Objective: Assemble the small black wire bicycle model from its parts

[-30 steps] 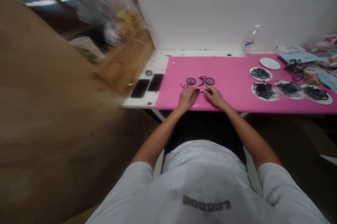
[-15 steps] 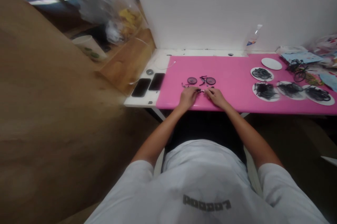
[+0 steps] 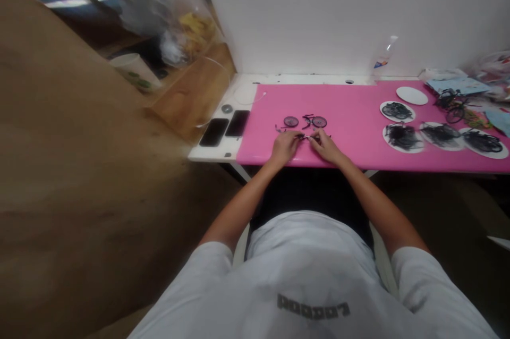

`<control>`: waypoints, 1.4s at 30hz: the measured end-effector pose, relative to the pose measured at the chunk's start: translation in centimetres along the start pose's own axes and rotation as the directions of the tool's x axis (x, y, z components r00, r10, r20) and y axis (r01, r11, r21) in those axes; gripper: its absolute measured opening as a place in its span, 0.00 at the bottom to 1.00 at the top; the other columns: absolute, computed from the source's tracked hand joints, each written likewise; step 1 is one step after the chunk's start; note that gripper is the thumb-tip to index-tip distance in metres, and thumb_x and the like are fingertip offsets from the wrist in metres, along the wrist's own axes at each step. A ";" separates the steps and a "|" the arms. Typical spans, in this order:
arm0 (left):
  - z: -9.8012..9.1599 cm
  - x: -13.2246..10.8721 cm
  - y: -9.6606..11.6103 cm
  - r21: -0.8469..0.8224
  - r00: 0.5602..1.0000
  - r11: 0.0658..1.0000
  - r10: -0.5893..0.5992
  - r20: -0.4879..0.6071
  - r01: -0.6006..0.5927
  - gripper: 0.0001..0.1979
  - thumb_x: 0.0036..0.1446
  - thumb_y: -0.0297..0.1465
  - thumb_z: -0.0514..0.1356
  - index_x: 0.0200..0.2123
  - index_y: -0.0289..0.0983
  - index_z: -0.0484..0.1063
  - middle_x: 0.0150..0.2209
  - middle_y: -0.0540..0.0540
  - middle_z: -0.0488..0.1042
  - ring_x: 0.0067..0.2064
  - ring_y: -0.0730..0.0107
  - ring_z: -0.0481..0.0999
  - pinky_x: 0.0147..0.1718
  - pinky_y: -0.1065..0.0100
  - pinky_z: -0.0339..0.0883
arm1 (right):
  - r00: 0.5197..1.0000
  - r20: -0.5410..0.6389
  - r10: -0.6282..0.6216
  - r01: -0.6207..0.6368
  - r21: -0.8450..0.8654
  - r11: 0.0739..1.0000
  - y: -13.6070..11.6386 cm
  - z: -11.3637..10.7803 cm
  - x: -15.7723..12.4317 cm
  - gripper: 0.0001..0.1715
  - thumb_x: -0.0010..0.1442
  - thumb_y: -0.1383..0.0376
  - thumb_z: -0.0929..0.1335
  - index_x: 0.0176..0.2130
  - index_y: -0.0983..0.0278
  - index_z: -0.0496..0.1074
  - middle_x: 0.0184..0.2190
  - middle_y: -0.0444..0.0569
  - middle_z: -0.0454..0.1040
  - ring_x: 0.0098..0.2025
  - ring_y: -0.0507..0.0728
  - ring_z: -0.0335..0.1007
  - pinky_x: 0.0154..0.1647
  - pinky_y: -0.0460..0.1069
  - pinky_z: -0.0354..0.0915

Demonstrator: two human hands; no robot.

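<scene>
Over the pink mat [image 3: 350, 102], near its front edge, my left hand [image 3: 285, 146] is closed in a pinch on a small black model bicycle part [image 3: 300, 137]. Facing it, my right hand [image 3: 326, 147] grips a thin tool with a silvery shaft [image 3: 308, 137], whose tip meets that part; its exact kind is too small to tell. Just beyond my fingers lie a loose toy wheel [image 3: 290, 121] and a black piece of bicycle frame [image 3: 306, 121] with a second wheel [image 3: 319, 121] beside it. Small dark bits [image 3: 280, 129] rest near my left fingers.
Several white plates [image 3: 384, 141] of black parts stand at the right, near a bare white plate [image 3: 411, 95]. An assembled model bicycle [image 3: 454, 108] and packaging lie beyond. Two dark phones [image 3: 214, 133] lie at the left. A clear bottle [image 3: 384, 54] stands against the wall.
My right hand has shifted its fingers slightly around the tool, and its index finger sits a little higher. My left hand and the parts on the mat stay put.
</scene>
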State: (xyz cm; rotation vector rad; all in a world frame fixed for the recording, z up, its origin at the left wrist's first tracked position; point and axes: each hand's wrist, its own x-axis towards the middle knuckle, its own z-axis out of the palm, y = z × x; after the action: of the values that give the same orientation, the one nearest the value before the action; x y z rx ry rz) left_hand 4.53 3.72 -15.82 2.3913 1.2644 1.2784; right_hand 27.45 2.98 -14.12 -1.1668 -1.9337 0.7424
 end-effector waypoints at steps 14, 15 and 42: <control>-0.1 -0.1 0.0 -0.004 1.000 1.000 0.003 -0.006 -0.003 0.10 0.72 0.25 0.65 0.53 0.38 0.82 0.51 0.40 0.87 0.53 0.56 0.86 0.57 0.54 0.78 | 0.998 0.032 0.050 -0.053 0.095 0.994 -1.2 -0.7 -0.1 0.25 0.72 0.40 0.67 0.41 0.57 0.68 0.27 0.43 0.73 0.30 0.58 0.69 0.37 0.53 0.64; -0.1 -0.1 0.0 -0.007 1.000 1.000 0.009 -0.009 -0.009 0.10 0.72 0.25 0.65 0.53 0.38 0.82 0.51 0.40 0.87 0.53 0.56 0.86 0.57 0.54 0.78 | 0.998 0.036 0.049 -0.052 0.094 0.994 -1.3 -0.7 -0.1 0.25 0.73 0.40 0.66 0.40 0.57 0.68 0.27 0.43 0.73 0.29 0.58 0.69 0.37 0.53 0.64; 0.3 -0.1 -0.3 -0.041 0.996 0.997 0.067 -0.060 -0.070 0.10 0.72 0.25 0.65 0.53 0.36 0.82 0.50 0.39 0.87 0.52 0.57 0.87 0.55 0.56 0.79 | 0.998 0.046 0.052 -0.052 0.000 0.999 -1.4 -0.5 -0.1 0.22 0.75 0.43 0.61 0.41 0.57 0.63 0.30 0.44 0.73 0.33 0.58 0.70 0.40 0.53 0.66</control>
State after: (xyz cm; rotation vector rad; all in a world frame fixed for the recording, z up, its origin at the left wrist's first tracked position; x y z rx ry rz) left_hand 4.53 3.89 -16.18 2.4032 1.1665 1.3902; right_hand 27.25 2.36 -12.81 -1.2130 -1.9462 0.8043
